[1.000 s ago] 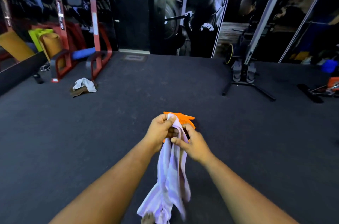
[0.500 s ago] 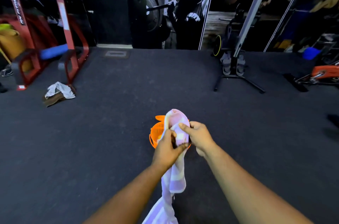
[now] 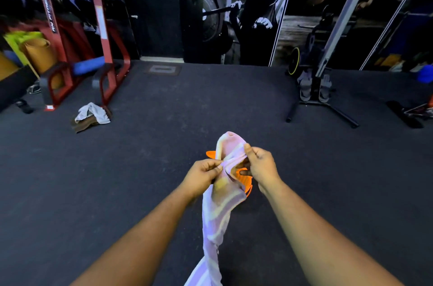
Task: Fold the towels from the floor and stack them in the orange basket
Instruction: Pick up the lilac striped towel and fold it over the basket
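Two hands held one lilac towel (image 3: 216,213) with pale stripes in front of me. My left hand (image 3: 202,174) pinched a fold of it between thumb and fingertips, and my right hand (image 3: 260,165) gripped the bunched upper part, fingers curled round the cloth; the towel's top stood above both hands and its tail hung down between my forearms, out of the bottom of the view. Just behind the towel and mostly hidden by it sat the orange basket (image 3: 244,180) on the dark floor (image 3: 140,168). Farther off to the left, a white towel (image 3: 93,113) lay crumpled on a brown one (image 3: 80,125) near the foot of a red rack (image 3: 105,51).
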`<act>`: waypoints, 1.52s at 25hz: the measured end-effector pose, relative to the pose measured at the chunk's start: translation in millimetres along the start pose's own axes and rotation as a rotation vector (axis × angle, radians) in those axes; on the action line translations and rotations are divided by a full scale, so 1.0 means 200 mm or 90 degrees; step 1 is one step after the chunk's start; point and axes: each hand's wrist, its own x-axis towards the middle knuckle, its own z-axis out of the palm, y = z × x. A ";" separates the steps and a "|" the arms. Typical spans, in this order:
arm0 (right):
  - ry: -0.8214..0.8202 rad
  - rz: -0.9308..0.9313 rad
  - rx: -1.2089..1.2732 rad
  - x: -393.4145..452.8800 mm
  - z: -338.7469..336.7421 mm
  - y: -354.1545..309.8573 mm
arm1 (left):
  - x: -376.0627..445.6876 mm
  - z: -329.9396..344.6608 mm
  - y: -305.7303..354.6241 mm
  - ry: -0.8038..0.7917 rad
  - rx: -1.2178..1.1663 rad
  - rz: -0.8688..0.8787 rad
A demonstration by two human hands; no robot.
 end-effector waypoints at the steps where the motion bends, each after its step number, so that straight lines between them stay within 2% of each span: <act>1: 0.023 -0.004 0.003 0.02 -0.02 0.01 | 0.02 0.00 0.00 0.014 0.020 0.004; 3: 0.108 0.001 0.018 0.06 -0.08 0.00 | 0.05 -0.04 -0.01 0.099 0.027 -0.018; 5: 0.161 0.060 0.090 0.09 -0.16 -0.03 | 0.06 -0.08 0.01 0.205 -0.084 -0.083; 7: 0.126 0.066 0.051 0.09 -0.18 -0.07 | 0.06 -0.08 0.06 0.245 -0.141 -0.109; 9: 0.022 -0.068 -0.160 0.06 -0.13 -0.11 | 0.07 -0.02 0.16 0.181 -0.097 -0.063; 11: -0.157 -0.178 -0.351 0.01 -0.07 -0.16 | 0.08 0.02 0.29 0.039 0.009 0.027; 12: -0.229 -0.222 -0.426 0.01 -0.05 -0.18 | 0.09 0.01 0.34 -0.028 0.117 0.075; 13: -0.241 -0.261 -0.509 0.03 -0.05 -0.21 | 0.10 -0.01 0.36 -0.069 0.256 0.121; 15: -0.192 -0.304 -0.571 0.06 -0.11 -0.26 | 0.12 -0.09 0.36 -0.079 0.488 0.171; 19: -0.052 -0.250 -0.548 0.14 -0.29 -0.30 | 0.10 -0.27 0.21 0.035 0.606 0.116; 21: 0.014 -0.214 -0.563 0.17 -0.37 -0.30 | 0.08 -0.36 0.12 0.095 0.549 0.049; 24: 0.093 -0.152 -0.506 0.19 -0.42 -0.29 | 0.06 -0.42 0.06 0.084 0.202 -0.018; 26: 0.070 -0.122 -0.402 0.17 -0.39 -0.28 | 0.02 -0.30 0.09 0.050 0.065 -0.008; 27: 0.000 -0.117 -0.346 0.13 -0.34 -0.28 | -0.01 -0.21 0.12 0.055 0.041 0.006; 29: -0.196 -0.114 -0.258 0.05 -0.23 -0.26 | -0.05 -0.04 0.19 0.057 0.042 0.052; 32: -0.416 -0.090 -0.134 -0.03 -0.11 -0.25 | -0.05 0.10 0.24 -0.083 0.149 0.116; 34: -0.431 -0.106 -0.147 -0.04 -0.10 -0.24 | -0.03 0.10 0.24 -0.075 0.237 0.131; 38: -0.292 -0.222 -0.396 -0.05 -0.15 -0.04 | 0.00 0.01 0.25 0.117 0.176 0.088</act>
